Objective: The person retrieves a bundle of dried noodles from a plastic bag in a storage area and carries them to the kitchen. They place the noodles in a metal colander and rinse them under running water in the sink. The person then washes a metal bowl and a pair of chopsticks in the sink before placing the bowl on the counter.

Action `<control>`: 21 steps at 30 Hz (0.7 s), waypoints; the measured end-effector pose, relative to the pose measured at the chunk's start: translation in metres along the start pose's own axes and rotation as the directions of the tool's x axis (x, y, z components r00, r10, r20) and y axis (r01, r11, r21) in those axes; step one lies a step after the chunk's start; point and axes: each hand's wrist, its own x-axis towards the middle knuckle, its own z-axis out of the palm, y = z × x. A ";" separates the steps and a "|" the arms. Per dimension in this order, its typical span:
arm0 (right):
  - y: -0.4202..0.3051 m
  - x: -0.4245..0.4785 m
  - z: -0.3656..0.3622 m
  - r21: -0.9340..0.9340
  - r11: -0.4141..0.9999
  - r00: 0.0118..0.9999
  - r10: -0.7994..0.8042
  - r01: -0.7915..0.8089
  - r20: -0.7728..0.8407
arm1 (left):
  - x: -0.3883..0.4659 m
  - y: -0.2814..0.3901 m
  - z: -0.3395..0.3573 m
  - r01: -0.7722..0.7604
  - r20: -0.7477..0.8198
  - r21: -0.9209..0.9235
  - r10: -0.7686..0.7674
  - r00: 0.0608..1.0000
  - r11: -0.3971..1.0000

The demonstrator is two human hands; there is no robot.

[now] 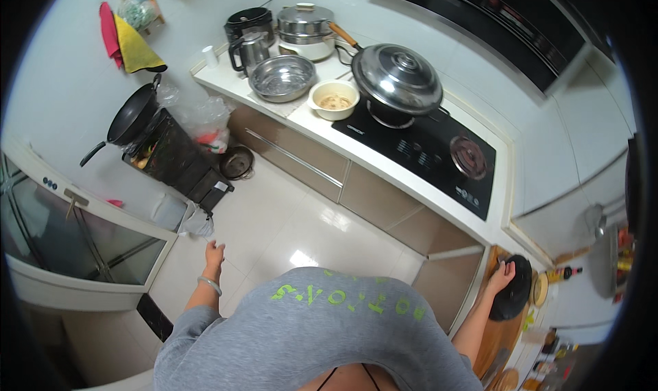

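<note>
My left hand (215, 255) hangs over the floor at the left, its fingers loosely apart and holding nothing. A pale bangle (211, 285) circles that wrist. At the right, my right hand (500, 278) is at the near side of a black dish or bowl (514, 293). Its fingers are bent over the dish; whether they grip it or only touch it is not clear. The dish sits over a wooden cutting board (483, 334) on the right-hand counter. A broad knife blade (496, 362) appears to lie farther along the board.
A lidded wok (398, 77) stands on the black cooktop (432, 149). Beside it are a cream bowl (334, 100) with food and a steel basin (282, 77). At left, a black frying pan (133, 116) rests above a black bin (180, 154). A sliding door (87, 226) borders the floor.
</note>
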 end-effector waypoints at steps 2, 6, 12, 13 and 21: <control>0.014 0.008 0.036 0.167 0.981 0.992 0.086 -0.100 0.088 | 0.018 0.025 0.012 -0.063 0.001 -0.106 0.063 0.998 0.992; 0.010 -0.004 0.083 0.080 0.974 0.967 0.195 -0.210 0.164 | 0.030 0.126 0.059 -0.074 0.183 -0.269 0.126 0.975 0.960; -0.064 -0.074 0.181 0.029 0.967 0.918 0.232 -0.254 0.322 | 0.100 0.252 0.122 -0.111 0.356 -0.430 0.281 0.891 0.896; -0.087 -0.095 0.206 0.038 0.957 0.895 0.255 -0.288 0.365 | 0.114 0.272 0.132 -0.095 0.394 -0.442 0.288 0.873 0.892; -0.200 -0.253 0.428 -0.284 0.877 0.318 0.417 -0.388 0.851 | 0.187 0.377 0.168 -0.034 0.659 -0.361 0.281 0.698 0.932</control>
